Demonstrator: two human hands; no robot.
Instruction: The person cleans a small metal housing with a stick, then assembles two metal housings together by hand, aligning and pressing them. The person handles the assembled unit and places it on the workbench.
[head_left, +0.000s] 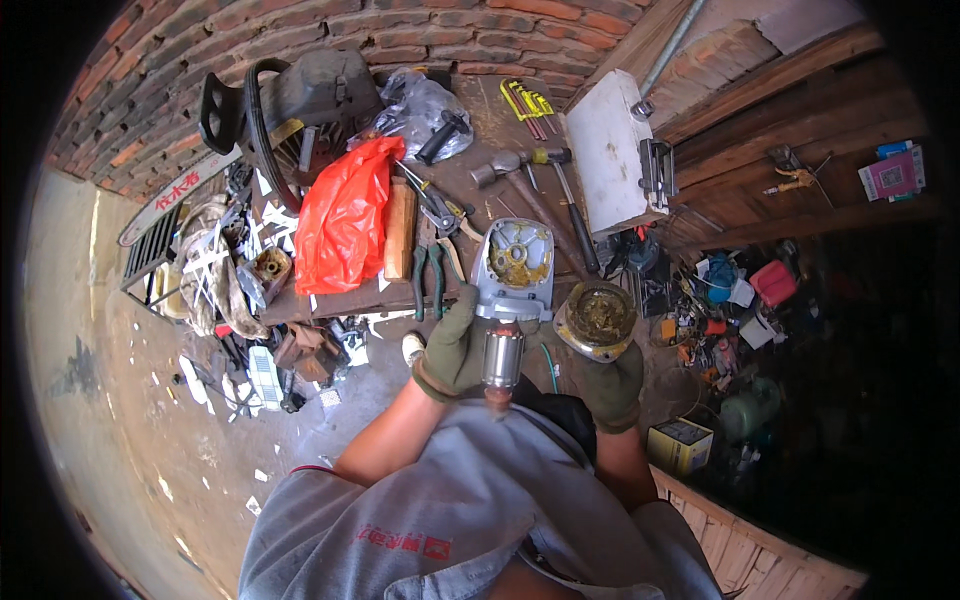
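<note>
Centre frame: left hand (449,352) grips grey housing (496,252); right hand (612,388) grips round casing (601,318). Both should be held level, greasy side up.

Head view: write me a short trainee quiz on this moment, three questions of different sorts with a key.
1. Which thing lies along the right side of the red bag? (a) a hammer (b) a wooden block (c) the chainsaw
2. True or false: the right hand holds the round part.
3. In a few words: what is smeared inside the metal housing that the left hand holds?

Key: 1. b. 2. True. 3. Yellowish-brown residue that looks like grease.
</note>
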